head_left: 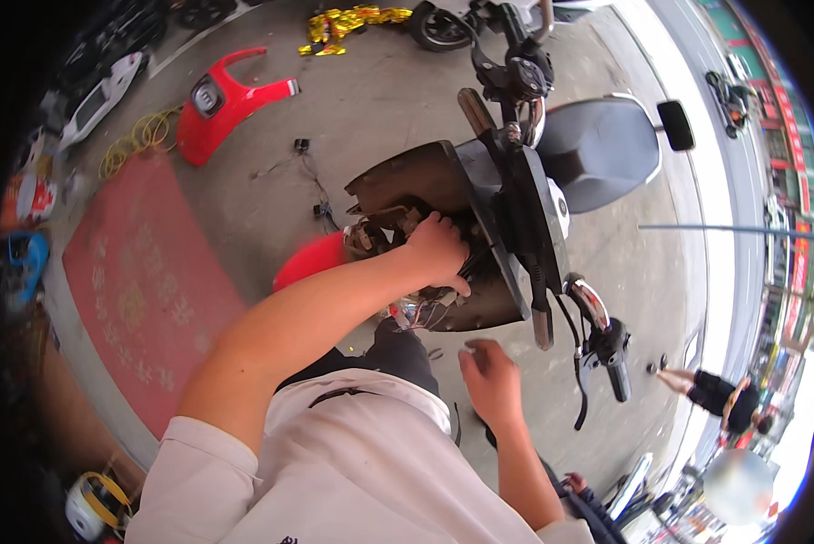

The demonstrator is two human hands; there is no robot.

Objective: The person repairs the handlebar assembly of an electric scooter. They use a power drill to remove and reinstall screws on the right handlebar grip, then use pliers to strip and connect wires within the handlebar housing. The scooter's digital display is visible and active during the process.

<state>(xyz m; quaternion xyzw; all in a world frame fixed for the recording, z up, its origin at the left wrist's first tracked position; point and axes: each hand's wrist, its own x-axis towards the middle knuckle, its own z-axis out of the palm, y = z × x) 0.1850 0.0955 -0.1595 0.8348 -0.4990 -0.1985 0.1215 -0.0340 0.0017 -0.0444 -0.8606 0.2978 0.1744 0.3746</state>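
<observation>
An electric scooter stands before me, its front panel off and the dark inner cavity bare. My left hand reaches into that cavity, among the wiring and brackets. Its fingers are bent over something I cannot make out, and the thumb sticks out to the near side. Lower right, my right hand hangs in the air near the scooter's edge, holding nothing, fingers slightly curled and the thumb apart. The red front fender shows beyond my left forearm.
A red front panel with a headlight lies on the concrete, near loose black connectors. A red mat is at left, beside a coiled yellow hose. The handlebar juts out at right. A person is farther off, by the road.
</observation>
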